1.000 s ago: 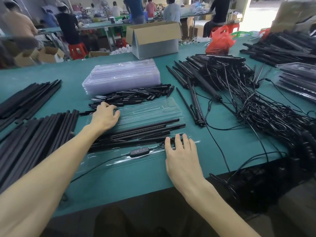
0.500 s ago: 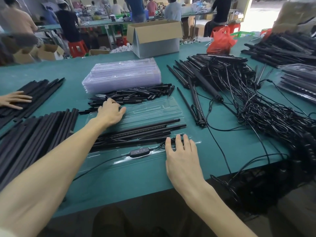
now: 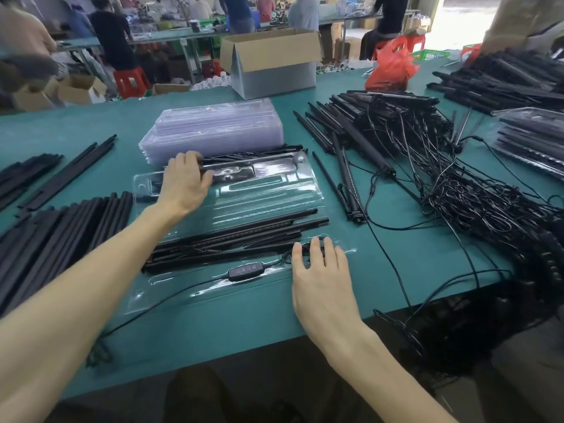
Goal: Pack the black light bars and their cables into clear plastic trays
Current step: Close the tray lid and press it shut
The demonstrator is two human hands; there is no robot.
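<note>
A clear plastic clamshell tray (image 3: 171,288) lies open in front of me on the green table. Several black light bars (image 3: 232,236) lie side by side in its near half. A cable with a black inline controller (image 3: 245,271) runs along the tray's front channel. My left hand (image 3: 186,184) grips the far left part of the clear lid (image 3: 268,184), whose far edge is tilted up. My right hand (image 3: 320,267) presses flat, with straight fingers, on the coiled cable at the tray's right end.
A stack of empty clear trays (image 3: 213,129) stands behind the lid. Loose black bars (image 3: 61,233) are piled at the left. At the right lie bars with tangled cables (image 3: 473,203). A cardboard box (image 3: 271,62) and a red bag (image 3: 392,67) stand farther back.
My left hand moved farther away and to the right along the lid, and the lid's far edge rose. My right hand stayed on the coiled cable.
</note>
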